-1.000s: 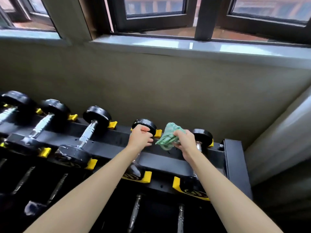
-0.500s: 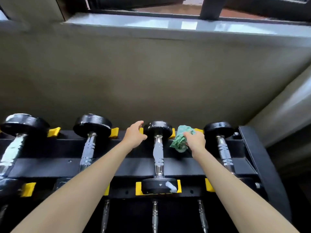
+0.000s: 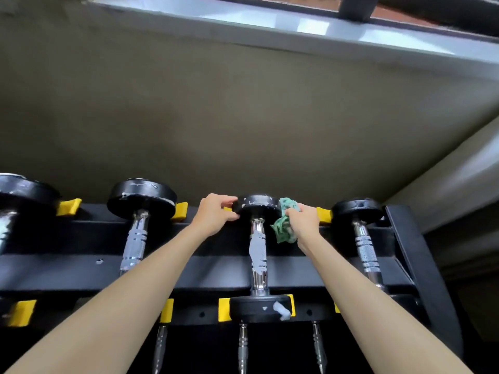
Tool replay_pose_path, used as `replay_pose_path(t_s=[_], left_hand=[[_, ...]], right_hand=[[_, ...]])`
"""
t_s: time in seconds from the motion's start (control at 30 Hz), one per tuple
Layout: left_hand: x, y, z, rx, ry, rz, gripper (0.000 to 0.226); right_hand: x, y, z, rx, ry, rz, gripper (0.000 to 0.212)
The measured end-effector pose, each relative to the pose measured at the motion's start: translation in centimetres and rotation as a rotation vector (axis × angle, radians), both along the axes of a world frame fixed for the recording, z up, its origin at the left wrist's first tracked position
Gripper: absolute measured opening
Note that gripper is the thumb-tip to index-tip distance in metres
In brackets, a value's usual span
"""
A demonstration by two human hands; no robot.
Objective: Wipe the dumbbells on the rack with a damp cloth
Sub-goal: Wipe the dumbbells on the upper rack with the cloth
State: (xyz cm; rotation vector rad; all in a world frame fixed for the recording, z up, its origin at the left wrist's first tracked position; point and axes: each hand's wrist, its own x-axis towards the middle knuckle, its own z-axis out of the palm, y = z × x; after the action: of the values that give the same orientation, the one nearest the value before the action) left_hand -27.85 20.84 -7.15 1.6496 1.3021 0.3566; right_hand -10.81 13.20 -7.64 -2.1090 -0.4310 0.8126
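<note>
Loosely crumpled cloth (image 3: pixel 283 230), round, perhaps rubber dumbbell (image 3: pixel 258 255)

Shifted left hand (image 3: pixel 216 213) from beside the dumbbell (image 3: pixel 258 249) to grip its far head; brought cloth (image 3: pixel 283 230), in right hand (image 3: pixel 305 221), against that head's right edge.

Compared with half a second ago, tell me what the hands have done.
The left hand moved right from beside the dumbbell and now grips its far head. The right hand brought the green cloth left against that head's right side. It still holds the cloth; the dumbbells stay on the rack.
</note>
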Motion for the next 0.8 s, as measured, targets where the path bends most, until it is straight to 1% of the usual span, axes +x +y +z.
replay_pose_path(t_s=[0.17,0.27,0.37,0.5,0.6,0.7,0.77,0.8], left_hand=[[0.0,-0.4,0.0,-0.016,-0.032,0.04,0.049],[0.0,-0.4,0.0,-0.042,-0.036,0.065,0.049],[0.1,-0.4,0.2,-0.051,-0.043,0.079,0.049],[-0.2,-0.5,0.5,-0.077,-0.065,0.085,0.052],[-0.7,-0.6,0.6,-0.129,-0.065,0.029,0.058],[-1.4,-1.1,0.5,-0.273,-0.201,0.055,0.063],[-1.9,-1.3,0.2,-0.342,-0.261,0.113,0.062],[-1.9,-1.4,0.0,-0.358,-0.263,0.135,0.062]], right_hand=[[-1.7,-1.4,1.4,0.177,-0.026,-0.058,0.021],[-2.8,-1.0,2.6,0.265,-0.135,0.013,0.017],[-3.7,-0.2,3.2,0.241,-0.289,0.116,0.018],[-4.5,0.4,3.7,0.211,-0.377,0.249,0.018],[-5.1,1.2,4.3,0.218,-0.42,0.373,0.024],[-6.5,2.3,4.3,0.193,-0.467,0.551,0.032],[-7.6,2.9,4.1,0.162,-0.525,0.644,0.032],[-7.9,3.2,4.1,0.145,-0.551,0.664,0.03]])
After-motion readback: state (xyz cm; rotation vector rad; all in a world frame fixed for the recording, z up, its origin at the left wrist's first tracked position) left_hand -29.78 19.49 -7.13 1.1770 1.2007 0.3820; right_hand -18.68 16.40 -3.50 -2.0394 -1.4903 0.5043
